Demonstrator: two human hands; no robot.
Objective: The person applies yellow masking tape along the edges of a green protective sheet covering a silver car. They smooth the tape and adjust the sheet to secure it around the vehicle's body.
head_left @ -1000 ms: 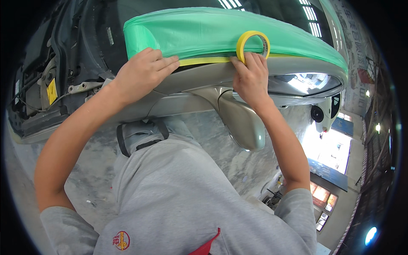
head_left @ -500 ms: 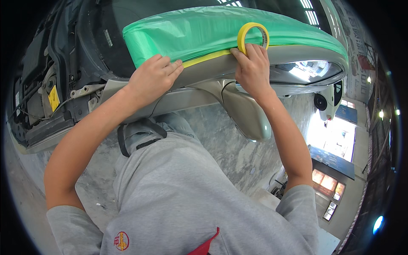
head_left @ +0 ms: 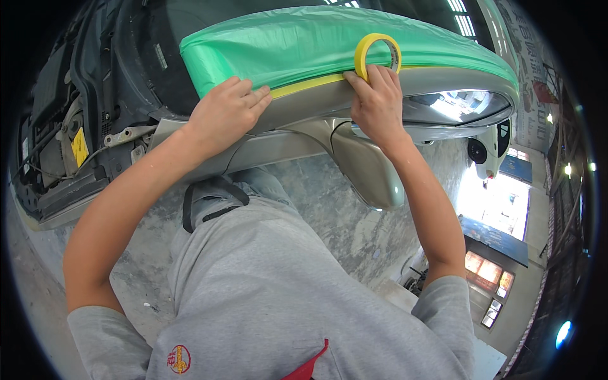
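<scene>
Green plastic masking film [head_left: 285, 47] is draped over the lower windshield side, along the silver car pillar [head_left: 310, 101]. A strip of yellow masking tape [head_left: 311, 83] runs along its lower edge between my hands. My left hand [head_left: 223, 115] is closed, its fingers bent together and pressed at the strip's left end; its thumb is hidden. My right hand [head_left: 379, 106] pinches the yellow roll of masking tape [head_left: 361, 53], which stands upright on edge against the film. The fingertips lie at the roll's lower rim, touching the pillar edge.
Below the pillar a silver side mirror [head_left: 367, 168] juts toward me. To the left lies the uncovered engine bay [head_left: 63, 126] with a metal hinge arm [head_left: 130, 134]. A side window [head_left: 456, 104] reflects light at right. A white car [head_left: 491, 152] stands farther off on the concrete floor.
My left hand has shifted slightly left, and the film's left corner has moved a little the same way. My right hand and the roll have hardly moved.
</scene>
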